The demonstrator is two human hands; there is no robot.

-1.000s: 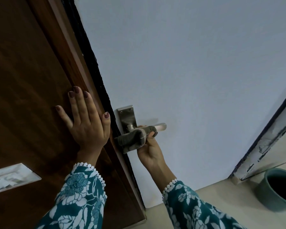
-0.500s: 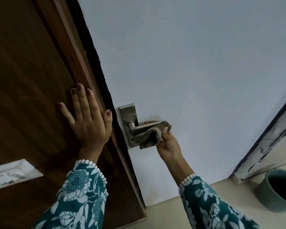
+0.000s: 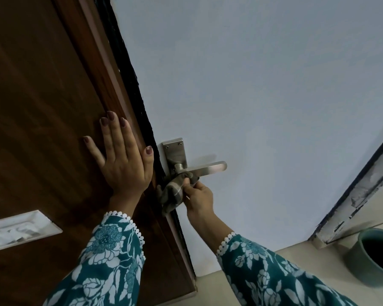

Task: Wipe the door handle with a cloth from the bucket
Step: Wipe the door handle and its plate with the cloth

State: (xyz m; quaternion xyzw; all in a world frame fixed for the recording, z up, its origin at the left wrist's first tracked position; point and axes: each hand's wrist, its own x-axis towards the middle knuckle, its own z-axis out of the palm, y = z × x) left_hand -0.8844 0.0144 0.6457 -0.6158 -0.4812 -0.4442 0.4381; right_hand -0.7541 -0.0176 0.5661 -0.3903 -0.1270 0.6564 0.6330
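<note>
The left hand [image 3: 122, 160] lies open and flat against the brown wooden door [image 3: 42, 107], fingers spread and pointing up, the thumb beside the door's edge; its floral sleeve [image 3: 102, 261] runs down to the lower frame. The right hand [image 3: 198, 195] reaches up from below, wrist bent, fingers closed on a bunched grey cloth [image 3: 173, 191]. The cloth is pressed against the inner end of the door handle [image 3: 205, 168], near its round neck, and hangs down over the lower part of the steel backplate [image 3: 174, 153] along the door's edge. The lever's long axis runs roughly level, tilted slightly up, its rounded free end pointing right, away from the door edge and bare of cloth. To the right of the lever the pale door face [image 3: 263, 96] is open. A teal bucket [image 3: 372, 259] stands on the floor at lower right, well apart from the hands, by a scuffed frame [image 3: 352, 195]. A white plate [image 3: 18, 230] is set in the brown door at lower left.
</note>
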